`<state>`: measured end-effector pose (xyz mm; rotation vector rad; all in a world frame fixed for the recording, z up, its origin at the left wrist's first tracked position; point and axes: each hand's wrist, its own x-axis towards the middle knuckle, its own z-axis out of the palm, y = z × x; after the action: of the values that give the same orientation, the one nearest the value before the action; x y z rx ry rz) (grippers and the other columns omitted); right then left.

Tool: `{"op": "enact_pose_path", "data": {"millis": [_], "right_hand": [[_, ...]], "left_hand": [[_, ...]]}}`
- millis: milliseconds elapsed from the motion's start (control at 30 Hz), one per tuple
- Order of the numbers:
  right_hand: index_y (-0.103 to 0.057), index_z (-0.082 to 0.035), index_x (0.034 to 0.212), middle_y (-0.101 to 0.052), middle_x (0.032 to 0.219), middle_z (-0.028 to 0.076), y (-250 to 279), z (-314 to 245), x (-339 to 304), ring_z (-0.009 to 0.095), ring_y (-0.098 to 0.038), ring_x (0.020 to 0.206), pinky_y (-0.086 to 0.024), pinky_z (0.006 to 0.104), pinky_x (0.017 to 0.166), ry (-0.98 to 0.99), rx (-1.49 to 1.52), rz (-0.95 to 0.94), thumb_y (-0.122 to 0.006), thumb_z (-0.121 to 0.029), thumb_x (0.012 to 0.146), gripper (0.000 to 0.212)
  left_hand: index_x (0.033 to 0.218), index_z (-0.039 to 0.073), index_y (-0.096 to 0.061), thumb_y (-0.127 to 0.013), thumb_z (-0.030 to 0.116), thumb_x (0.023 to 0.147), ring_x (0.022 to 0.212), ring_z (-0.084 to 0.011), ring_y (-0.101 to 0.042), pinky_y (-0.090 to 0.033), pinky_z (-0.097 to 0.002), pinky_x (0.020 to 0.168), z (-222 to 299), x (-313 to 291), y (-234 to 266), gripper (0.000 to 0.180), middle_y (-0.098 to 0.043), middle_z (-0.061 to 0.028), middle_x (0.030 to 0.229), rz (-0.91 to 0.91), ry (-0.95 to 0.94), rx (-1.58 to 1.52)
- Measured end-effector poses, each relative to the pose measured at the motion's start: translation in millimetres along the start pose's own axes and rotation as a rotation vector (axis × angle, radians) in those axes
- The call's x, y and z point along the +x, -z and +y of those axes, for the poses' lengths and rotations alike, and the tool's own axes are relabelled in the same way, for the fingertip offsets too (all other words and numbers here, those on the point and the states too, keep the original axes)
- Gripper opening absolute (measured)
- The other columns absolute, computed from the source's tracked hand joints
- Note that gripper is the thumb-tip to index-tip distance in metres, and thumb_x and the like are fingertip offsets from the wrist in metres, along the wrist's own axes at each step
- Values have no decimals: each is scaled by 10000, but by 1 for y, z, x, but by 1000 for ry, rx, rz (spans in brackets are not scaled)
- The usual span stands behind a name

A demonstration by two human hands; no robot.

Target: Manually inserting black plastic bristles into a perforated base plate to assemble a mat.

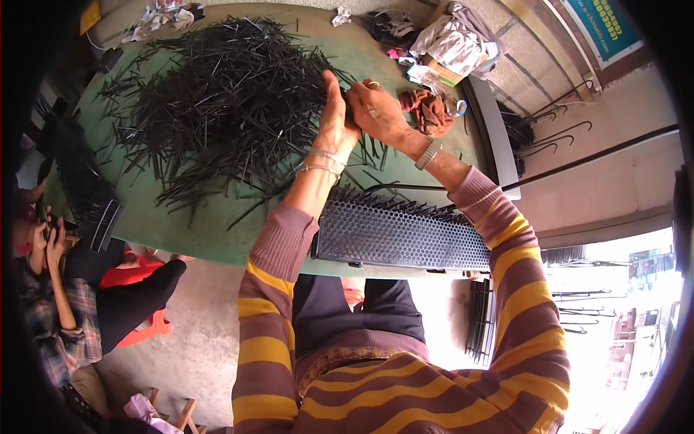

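A large heap of thin black sticks point(217, 94) covers much of the green tabletop point(155, 224). At its right edge my two hands are close together. My left hand point(337, 123) has its thumb pointing up, and its other fingers are mostly hidden. My right hand point(379, 112) is closed, with fingers curled in against the left. Something dark shows between them, but I cannot make out what it is. Below my wrists a long perforated metal tray point(401, 241) lies along the near table edge, with black sticks showing along its far side.
Right of my hands lie a reddish-brown cloth point(432, 116) and a clear bottle point(457, 108). Bags and a box point(444, 70) sit at the back right. Another filled rack point(101, 210) stands at the left edge. A seated person point(69, 304) works at left, near a red stool point(148, 329).
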<state>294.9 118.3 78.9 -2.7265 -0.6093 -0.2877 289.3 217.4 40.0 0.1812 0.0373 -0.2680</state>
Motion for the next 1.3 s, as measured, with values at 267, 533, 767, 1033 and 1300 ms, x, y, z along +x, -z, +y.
{"op": "enact_pose_path", "data": {"millis": [267,533,767,1033,1300], "right_hand": [[-446,-34,1349,-559,1265,190,57,-20,18,293,-530,1202,-445,354,971,114,630,-287,-567,-398,947,556],[-420,63,1276,-559,1178,293,32,-10,6,378,-538,1142,-439,422,951,206,181,-513,-648,-490,836,743],[-522,34,972,-657,859,229,24,-23,6,404,-640,863,-479,485,738,249,-188,-389,-575,-194,880,252],[-436,19,950,-571,657,198,29,10,4,424,-591,687,-428,514,599,371,-226,-289,-545,-282,945,320],[-583,-22,962,-548,733,23,44,37,20,110,-490,649,-390,293,547,32,343,-411,-571,-286,945,264]], "left_hand": [[843,33,-588,-685,146,831,655,-248,-619,-562,-416,633,53,18,26,150,-625,-97,754,321,-170,63],[969,12,-548,-653,259,836,802,-308,-641,-531,-442,769,74,13,24,299,-651,-150,878,256,-245,38],[1051,-39,-576,-661,250,827,988,-331,-640,-479,-492,949,82,9,32,375,-665,-172,999,316,-265,-42],[869,-3,-562,-629,192,849,852,-322,-661,-527,-494,861,89,10,21,207,-665,-168,860,194,-236,-148],[732,128,-547,-735,302,837,598,-156,-553,-499,-360,638,135,-25,60,278,-558,-7,644,290,-367,73]]}}
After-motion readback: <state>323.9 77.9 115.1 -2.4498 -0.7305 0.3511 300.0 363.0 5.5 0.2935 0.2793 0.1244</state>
